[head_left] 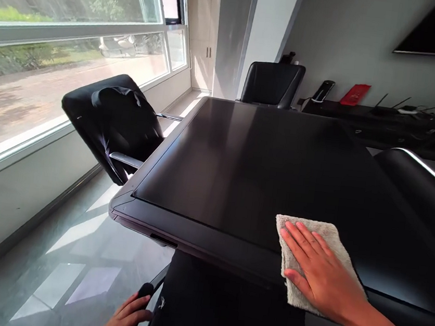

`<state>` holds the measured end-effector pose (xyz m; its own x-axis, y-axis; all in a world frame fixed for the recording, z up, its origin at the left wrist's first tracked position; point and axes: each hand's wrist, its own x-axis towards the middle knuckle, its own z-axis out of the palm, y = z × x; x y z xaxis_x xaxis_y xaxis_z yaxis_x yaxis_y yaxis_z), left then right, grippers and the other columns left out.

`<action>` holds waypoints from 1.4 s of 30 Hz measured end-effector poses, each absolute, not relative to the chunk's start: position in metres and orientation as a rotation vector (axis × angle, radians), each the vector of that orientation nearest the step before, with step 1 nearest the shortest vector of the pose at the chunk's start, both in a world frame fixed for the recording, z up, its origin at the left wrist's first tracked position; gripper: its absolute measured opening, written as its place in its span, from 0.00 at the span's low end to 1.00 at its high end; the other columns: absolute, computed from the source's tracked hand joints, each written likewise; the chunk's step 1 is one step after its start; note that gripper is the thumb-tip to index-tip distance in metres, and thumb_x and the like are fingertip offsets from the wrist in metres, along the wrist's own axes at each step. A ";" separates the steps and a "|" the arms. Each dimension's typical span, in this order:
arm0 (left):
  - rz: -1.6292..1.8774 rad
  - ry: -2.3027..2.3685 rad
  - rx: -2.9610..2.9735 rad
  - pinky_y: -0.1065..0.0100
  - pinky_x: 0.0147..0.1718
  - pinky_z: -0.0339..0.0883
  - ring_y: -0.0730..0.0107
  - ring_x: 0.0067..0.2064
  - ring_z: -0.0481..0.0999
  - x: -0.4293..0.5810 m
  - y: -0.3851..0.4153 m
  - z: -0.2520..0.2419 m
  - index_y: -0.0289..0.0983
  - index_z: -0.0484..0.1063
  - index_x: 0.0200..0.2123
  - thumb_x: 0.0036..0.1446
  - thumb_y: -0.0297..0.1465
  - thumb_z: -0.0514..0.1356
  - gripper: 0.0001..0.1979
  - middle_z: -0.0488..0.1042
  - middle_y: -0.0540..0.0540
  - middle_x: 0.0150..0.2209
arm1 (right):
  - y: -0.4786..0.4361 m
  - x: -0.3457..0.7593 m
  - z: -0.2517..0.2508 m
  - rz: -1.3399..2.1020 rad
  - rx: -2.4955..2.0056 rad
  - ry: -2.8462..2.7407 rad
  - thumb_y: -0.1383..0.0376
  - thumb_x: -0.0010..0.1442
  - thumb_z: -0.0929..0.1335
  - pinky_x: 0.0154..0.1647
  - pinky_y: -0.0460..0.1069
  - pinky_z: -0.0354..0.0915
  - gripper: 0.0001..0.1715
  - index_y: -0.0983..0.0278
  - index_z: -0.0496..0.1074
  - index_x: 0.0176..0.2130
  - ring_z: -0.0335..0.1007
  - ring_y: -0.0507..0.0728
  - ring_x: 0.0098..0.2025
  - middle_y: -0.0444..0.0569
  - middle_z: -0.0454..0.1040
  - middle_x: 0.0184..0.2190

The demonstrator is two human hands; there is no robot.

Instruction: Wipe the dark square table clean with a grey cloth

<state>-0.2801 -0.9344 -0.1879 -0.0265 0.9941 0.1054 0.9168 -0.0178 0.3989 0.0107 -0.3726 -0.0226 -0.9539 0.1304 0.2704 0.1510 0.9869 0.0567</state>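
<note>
My right hand (319, 271) lies flat on a folded light grey cloth (329, 233), with its fingers stretched out and the thumb apart. Beneath the cloth is the near edge of a large dark table (217, 168) with a smooth, slightly shiny top. Low in the view, my left hand (127, 320) has its fingers bent over the armrest (147, 289) of a black chair (232, 311). That chair is pushed up against the table's near side. The palm of my left hand and its thumb are out of sight.
Black chairs stand at the table's left side (116, 120), far end (273, 83) and right side (425, 197). Windows (79, 27) run along the left wall. A dark cabinet (394, 131) at the back right bears a black cylinder (323, 91) and a red item (355, 94).
</note>
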 end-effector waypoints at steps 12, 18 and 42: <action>0.756 1.983 1.883 0.43 0.85 0.49 0.50 0.77 0.72 -0.263 -0.935 -0.197 0.51 0.84 0.49 0.77 0.34 0.60 0.11 0.87 0.51 0.58 | -0.470 -0.189 0.002 0.172 0.252 -3.074 0.45 0.78 0.70 0.86 0.75 0.54 0.54 0.65 0.52 0.87 0.41 0.77 0.88 0.55 0.45 0.87; 0.813 1.904 1.758 0.46 0.87 0.41 0.54 0.78 0.69 -0.257 -0.926 -0.173 0.50 0.80 0.46 0.72 0.32 0.61 0.08 0.86 0.52 0.57 | -0.516 -0.320 0.011 0.344 0.441 -3.081 0.40 0.80 0.67 0.87 0.76 0.48 0.53 0.69 0.57 0.85 0.39 0.77 0.88 0.58 0.48 0.87; 0.599 1.931 1.648 0.32 0.85 0.45 0.45 0.81 0.63 -0.261 -0.922 -0.121 0.45 0.78 0.54 0.60 0.25 0.58 0.20 0.81 0.42 0.62 | -0.605 -0.354 0.003 -0.049 0.790 -2.967 0.52 0.78 0.70 0.87 0.70 0.50 0.48 0.62 0.55 0.86 0.39 0.72 0.89 0.53 0.42 0.88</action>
<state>-0.2614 -0.9217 -0.1209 -0.1179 0.9874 -0.1059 0.7538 0.1584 0.6377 -0.3535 -0.6046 0.0035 -0.8653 -0.4977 0.0602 -0.4954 0.8672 0.0491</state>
